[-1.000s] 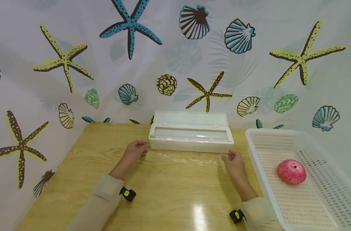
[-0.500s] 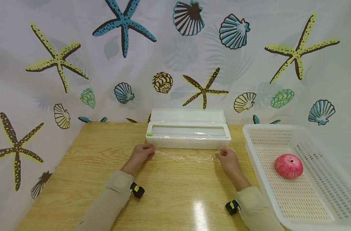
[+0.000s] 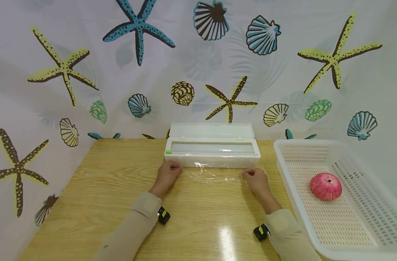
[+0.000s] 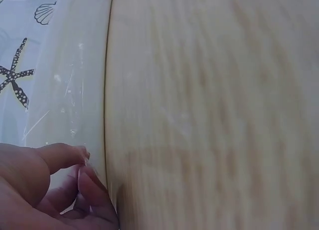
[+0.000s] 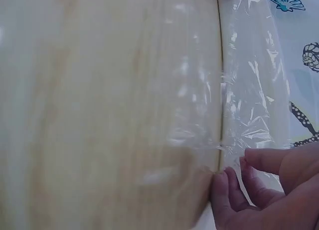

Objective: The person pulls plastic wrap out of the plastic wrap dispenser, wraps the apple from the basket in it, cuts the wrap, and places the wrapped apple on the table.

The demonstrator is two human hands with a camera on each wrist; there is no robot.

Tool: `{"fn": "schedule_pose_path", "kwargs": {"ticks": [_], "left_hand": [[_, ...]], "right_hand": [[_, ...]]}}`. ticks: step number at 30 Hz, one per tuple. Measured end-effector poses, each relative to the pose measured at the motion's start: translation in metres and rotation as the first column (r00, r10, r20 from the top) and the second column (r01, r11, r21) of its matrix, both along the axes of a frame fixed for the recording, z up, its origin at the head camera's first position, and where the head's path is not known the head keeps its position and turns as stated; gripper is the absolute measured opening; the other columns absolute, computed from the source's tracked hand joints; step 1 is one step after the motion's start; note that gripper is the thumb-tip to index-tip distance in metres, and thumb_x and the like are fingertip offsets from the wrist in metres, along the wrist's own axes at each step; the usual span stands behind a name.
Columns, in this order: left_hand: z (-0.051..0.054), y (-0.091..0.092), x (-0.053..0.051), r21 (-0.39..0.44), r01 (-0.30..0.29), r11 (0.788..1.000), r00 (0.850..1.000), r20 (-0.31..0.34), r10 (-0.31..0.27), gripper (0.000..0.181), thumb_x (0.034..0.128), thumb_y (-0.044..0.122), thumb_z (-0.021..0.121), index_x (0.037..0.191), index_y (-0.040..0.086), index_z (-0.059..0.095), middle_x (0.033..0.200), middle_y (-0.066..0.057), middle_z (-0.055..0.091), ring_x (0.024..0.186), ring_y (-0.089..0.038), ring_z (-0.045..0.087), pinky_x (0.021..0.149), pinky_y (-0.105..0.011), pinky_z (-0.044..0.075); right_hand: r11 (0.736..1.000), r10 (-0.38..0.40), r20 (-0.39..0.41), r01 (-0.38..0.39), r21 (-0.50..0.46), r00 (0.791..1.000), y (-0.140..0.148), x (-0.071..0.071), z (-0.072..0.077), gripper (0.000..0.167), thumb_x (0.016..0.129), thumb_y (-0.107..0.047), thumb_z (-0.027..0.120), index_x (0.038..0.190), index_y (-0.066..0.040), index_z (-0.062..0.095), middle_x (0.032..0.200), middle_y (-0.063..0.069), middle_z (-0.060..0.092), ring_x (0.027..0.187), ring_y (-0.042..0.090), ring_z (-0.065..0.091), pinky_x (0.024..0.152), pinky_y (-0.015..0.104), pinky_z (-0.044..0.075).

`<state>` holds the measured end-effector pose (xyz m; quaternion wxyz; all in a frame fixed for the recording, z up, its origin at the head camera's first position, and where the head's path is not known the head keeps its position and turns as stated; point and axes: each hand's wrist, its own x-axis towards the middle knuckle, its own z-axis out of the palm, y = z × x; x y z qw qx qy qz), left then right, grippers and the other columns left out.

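A strip of clear plastic wrap hangs from the front of a white wrap dispenser, whose lid stands raised at the back. Inside the dispenser lies the roll, and a green slider sits at the left end of its front edge. My left hand pinches the film's left edge between thumb and forefinger, close to the table. At the other edge my right hand pinches the film too. In the right wrist view the wrinkled film spreads out ahead of the right fingertips.
To the right stands a white perforated plastic basket holding a pinkish-red round fruit. The wooden table ends at a curtain printed with starfish and shells. A black camera is strapped to each wrist.
My left hand has moved right and taken hold of the film's left edge. My right hand has shifted slightly left and pinches the film. The head view has turned a little.
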<state>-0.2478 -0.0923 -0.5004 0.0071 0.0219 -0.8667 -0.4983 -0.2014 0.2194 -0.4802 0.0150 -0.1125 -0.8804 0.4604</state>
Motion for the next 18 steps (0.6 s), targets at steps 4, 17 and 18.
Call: {"fn": "schedule_pose_path", "kwargs": {"ticks": [4,17,18], "left_hand": [[0.001,0.001,0.003,0.042,-0.005,0.999,1.000,0.018,0.004,0.016,0.0873,0.016,0.063,0.093,0.002,0.066,0.094,-0.009,0.062,0.089,-0.023,0.055,0.080,-0.036,0.046],[0.011,-0.012,0.021,0.321,0.004,0.947,0.999,0.041,-0.018,0.018,0.0880,0.014,0.065,0.102,0.001,0.064,0.100,-0.009,0.062,0.087,-0.016,0.058,0.075,-0.028,0.052],[0.013,-0.012,0.023,0.369,0.001,0.930,0.998,0.051,-0.021,0.019,0.0878,0.012,0.065,0.103,0.000,0.063,0.100,-0.010,0.062,0.087,-0.016,0.058,0.077,-0.029,0.052]], "right_hand": [[0.999,-0.005,0.011,0.005,-0.042,1.000,0.005,0.002,0.005,0.023,0.091,-0.020,0.059,0.101,0.001,0.064,0.094,0.013,0.062,0.079,0.021,0.054,0.063,0.027,0.045],[0.853,-0.119,-0.023,0.090,-0.514,0.993,0.001,0.018,0.010,0.025,0.092,-0.003,0.055,0.112,0.012,0.052,0.105,0.022,0.056,0.084,0.017,0.062,0.077,0.025,0.053],[0.831,-0.130,-0.032,0.091,-0.549,0.991,0.001,0.019,0.010,0.026,0.092,-0.002,0.055,0.112,0.013,0.051,0.106,0.022,0.055,0.086,0.017,0.062,0.078,0.024,0.052]]}}
